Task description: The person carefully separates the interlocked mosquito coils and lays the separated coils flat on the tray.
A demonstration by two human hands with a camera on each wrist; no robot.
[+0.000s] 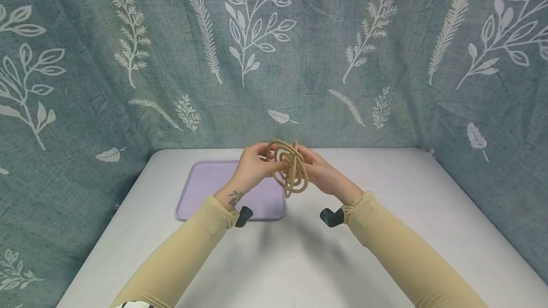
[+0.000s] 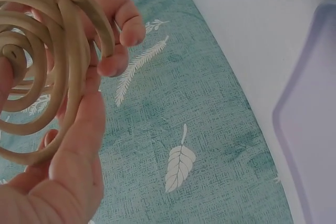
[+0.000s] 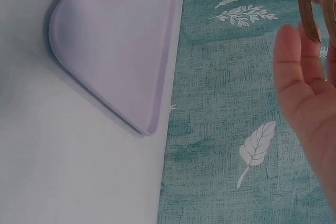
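A tan coil [image 1: 293,170] of smooth, round strands, looking like rattan, is held up above the table between both hands. Its loops form a loose spiral, with a strand end at the centre in the left wrist view. My left hand [image 1: 250,170] grips it from the left, thumb across the front near the middle and fingers around the outer loops. From the other side my right hand [image 1: 323,175] holds the right edge, with fingers partly hidden behind the loops. In the right wrist view only a small part of the coil [image 3: 306,3] shows, at the upper right corner.
A lavender tray [image 1: 210,189] lies on the white table [image 1: 364,260], left of centre and behind the left forearm. Green leaf-patterned cloth [image 1: 308,61] hangs at the back and sides. Dark wrist-worn pieces [image 1: 331,217] stick out beneath both sleeves.
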